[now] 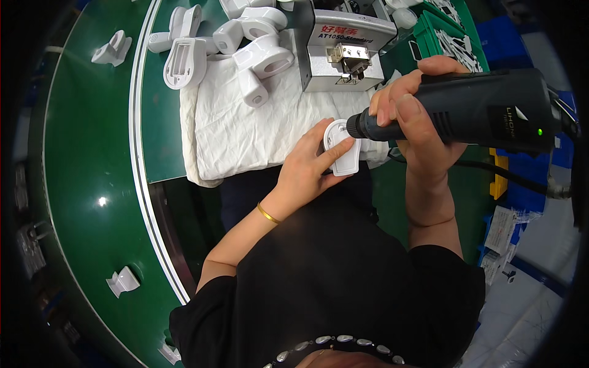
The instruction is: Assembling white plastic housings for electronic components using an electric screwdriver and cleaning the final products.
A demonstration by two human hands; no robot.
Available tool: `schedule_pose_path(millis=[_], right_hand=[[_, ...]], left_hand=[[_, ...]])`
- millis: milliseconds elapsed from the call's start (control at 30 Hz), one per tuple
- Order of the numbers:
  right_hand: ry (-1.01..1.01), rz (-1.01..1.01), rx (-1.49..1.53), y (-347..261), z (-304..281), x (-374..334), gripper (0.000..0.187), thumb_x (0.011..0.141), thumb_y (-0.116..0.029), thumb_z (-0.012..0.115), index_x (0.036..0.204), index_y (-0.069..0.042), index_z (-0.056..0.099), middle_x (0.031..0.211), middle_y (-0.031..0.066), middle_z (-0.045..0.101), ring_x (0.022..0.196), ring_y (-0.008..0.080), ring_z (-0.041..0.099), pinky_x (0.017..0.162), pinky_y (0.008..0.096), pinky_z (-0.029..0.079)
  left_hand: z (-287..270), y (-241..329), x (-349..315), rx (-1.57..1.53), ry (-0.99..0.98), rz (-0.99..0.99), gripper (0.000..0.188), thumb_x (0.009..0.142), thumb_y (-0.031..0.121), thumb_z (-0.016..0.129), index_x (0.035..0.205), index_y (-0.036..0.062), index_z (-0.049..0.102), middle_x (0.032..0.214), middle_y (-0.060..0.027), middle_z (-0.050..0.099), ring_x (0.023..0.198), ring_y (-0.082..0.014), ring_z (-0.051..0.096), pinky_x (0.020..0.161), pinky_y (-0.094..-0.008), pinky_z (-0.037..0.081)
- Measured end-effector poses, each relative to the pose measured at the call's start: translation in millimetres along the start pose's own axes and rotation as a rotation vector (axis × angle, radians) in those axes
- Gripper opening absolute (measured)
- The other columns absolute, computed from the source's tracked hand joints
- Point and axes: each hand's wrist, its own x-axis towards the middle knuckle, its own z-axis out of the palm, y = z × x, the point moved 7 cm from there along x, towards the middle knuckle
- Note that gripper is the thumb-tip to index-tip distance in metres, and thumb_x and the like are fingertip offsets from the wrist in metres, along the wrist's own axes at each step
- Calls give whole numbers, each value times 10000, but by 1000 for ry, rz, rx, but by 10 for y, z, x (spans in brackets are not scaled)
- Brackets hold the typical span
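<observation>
My left hand (305,165) is closed around a small white plastic housing (347,161), its thumb laid across the hollow face. In my right hand (423,116) is a black electric screwdriver (475,110), held level with its nose pointing left. The tip of the screwdriver meets the upper part of the housing, where a recess shows; the bit itself and any screw are too small to make out. A green light glows at the tool's rear end. Both hands are just off the front edge of a white cloth (245,144).
Several white plastic housings (264,55) lie on the cloth's far side. Behind stands a grey metal screw feeder (346,49). Green bins (451,40) with small parts are at the far right. A green conveyor belt (92,159) on the left carries more white pieces. A black cable (503,172) trails right.
</observation>
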Motion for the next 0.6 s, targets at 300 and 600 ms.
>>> schedule_pose_path(millis=[300,600], right_hand=[[-78,4,-181,-2,37,-19,275,787,61,688,1032,55,563,843,73,618,741,101,588,666,238,477],[-86,36,-123,61,64,-39,290,766,65,697,1031,62,580,918,115,621,718,124,592,668,255,486]], left_hand=[[-16,10,6,-9,5,-2,704,611,113,865,1275,172,640,1372,-221,493,1128,-382,579,912,-400,517],[-30,40,15,-25,2,-12,726,614,110,863,1294,186,620,1373,-196,490,1121,-370,581,895,-399,520]])
